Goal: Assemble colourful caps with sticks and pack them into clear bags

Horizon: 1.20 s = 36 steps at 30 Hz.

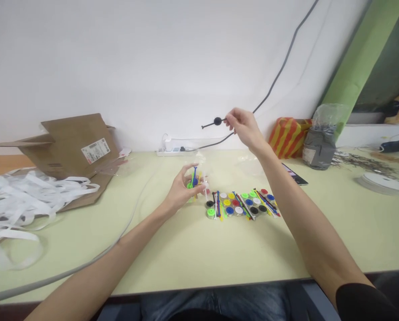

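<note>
Right-hand fingertips (228,118) pinch together on a black plastic stick with a round knob (217,121), raised in the air; left-hand fingers (186,171) curl around coloured plastic sticks (195,177), apparently clamped, though partly hidden; beside them, coloured round caps (238,210) lie on a pale green table (152,263).
</note>
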Each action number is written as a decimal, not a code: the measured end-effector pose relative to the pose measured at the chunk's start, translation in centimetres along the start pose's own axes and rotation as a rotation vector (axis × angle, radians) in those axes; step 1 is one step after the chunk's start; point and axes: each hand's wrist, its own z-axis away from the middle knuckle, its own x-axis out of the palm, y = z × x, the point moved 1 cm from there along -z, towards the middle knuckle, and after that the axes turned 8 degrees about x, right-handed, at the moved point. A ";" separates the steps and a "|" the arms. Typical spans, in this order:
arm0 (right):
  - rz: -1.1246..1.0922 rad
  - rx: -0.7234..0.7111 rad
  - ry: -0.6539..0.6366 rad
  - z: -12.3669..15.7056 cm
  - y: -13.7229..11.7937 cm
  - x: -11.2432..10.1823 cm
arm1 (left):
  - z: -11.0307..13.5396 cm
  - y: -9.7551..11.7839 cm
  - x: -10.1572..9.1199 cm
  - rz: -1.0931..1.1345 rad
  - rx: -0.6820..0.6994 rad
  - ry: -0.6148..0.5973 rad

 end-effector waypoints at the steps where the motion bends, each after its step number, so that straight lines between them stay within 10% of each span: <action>1: 0.024 -0.035 -0.053 0.1 -0.8 0.1 | 0.0 0.0 -0.1 0.000 -0.005 0.005; 10: 0.298 -0.191 -0.555 1.9 -3.7 3.1 | 0.1 0.7 0.0 0.037 -0.005 -0.092; 22: 0.323 -0.113 -0.779 2.7 -2.7 4.3 | 0.1 1.0 0.3 0.023 0.019 -0.102; 28: 0.362 -0.020 -0.311 1.8 1.4 5.6 | -0.4 0.2 -0.5 -0.057 0.076 0.228; 36: 0.728 0.326 -0.758 4.9 6.6 9.0 | -1.2 -0.1 -2.1 -0.093 0.268 0.465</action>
